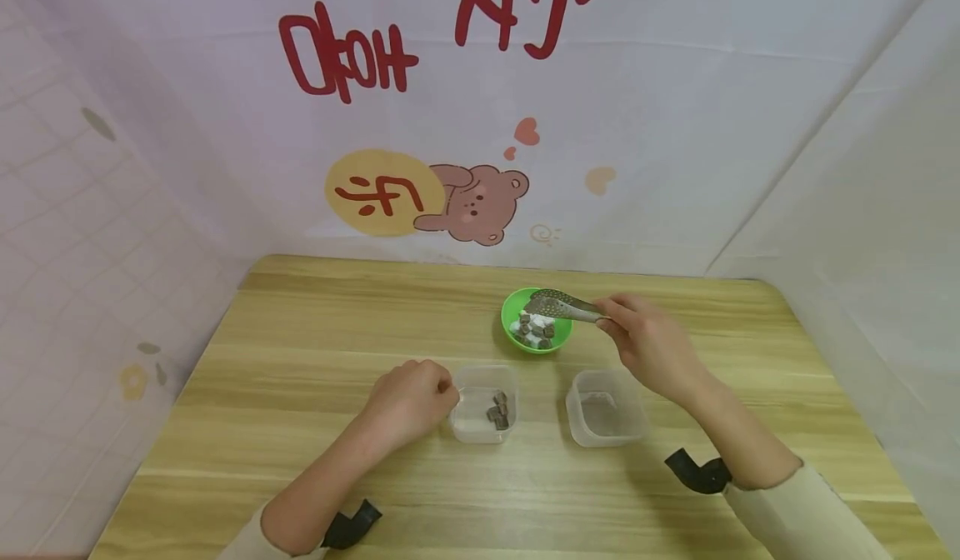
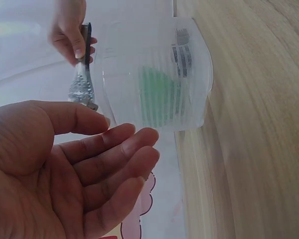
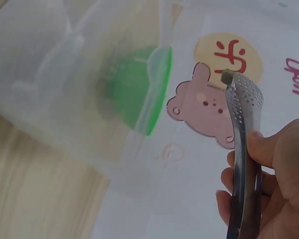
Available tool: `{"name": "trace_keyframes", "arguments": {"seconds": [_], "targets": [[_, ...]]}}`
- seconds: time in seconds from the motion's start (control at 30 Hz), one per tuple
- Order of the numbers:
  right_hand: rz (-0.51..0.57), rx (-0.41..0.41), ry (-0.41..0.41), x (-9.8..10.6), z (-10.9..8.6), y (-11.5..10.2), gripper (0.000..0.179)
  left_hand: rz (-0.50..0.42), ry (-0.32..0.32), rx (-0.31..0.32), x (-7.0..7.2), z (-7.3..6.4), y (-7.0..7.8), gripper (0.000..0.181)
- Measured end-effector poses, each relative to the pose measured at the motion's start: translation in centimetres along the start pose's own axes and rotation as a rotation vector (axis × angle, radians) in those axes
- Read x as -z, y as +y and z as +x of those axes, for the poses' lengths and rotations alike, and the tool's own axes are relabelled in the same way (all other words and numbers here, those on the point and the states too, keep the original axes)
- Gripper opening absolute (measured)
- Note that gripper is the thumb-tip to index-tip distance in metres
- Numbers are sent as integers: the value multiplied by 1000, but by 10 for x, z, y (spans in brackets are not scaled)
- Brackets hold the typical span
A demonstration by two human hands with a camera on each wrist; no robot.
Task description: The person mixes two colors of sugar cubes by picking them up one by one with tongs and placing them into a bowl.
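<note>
My right hand (image 1: 654, 345) grips perforated metal tongs (image 1: 564, 304), held over the green bowl (image 1: 507, 323). The right wrist view shows a small brown cube (image 3: 227, 76) between the tong tips. Inside the bowl lie several brown cubes (image 1: 547, 332) among white pieces (image 1: 515, 327). My left hand (image 1: 408, 402) is beside the left clear plastic container (image 1: 480, 438), its fingers loosely bent with nothing in them, as the left wrist view shows. A few brown cubes (image 1: 498, 411) lie in that container's right part.
A second clear plastic container (image 1: 592, 437) stands on the wood-grain table (image 1: 315, 335), in front of the bowl and to the right. Behind the table hangs a white cloth (image 1: 645, 118) printed with a bear and red characters. Black straps (image 1: 701, 472) hang at both wrists.
</note>
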State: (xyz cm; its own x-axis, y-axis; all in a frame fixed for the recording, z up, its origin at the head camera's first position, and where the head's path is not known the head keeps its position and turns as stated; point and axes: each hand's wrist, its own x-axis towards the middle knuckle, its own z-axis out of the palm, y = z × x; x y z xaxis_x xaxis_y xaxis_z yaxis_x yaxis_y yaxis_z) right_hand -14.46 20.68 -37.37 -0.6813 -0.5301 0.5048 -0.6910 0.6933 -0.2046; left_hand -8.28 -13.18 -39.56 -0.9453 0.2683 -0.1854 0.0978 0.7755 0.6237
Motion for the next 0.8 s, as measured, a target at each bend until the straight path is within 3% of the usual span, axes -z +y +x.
{"name": "trace_keyframes", "arguments": {"seconds": [0.47,0.8], "targets": [[-11,-152,15,-10,-20,22,25,-19,-6,6,-1,-1,-1,36],[-1,-137,26,-7,-22,18,28,-17,-1,-7,-2,-1,-2,35]]}}
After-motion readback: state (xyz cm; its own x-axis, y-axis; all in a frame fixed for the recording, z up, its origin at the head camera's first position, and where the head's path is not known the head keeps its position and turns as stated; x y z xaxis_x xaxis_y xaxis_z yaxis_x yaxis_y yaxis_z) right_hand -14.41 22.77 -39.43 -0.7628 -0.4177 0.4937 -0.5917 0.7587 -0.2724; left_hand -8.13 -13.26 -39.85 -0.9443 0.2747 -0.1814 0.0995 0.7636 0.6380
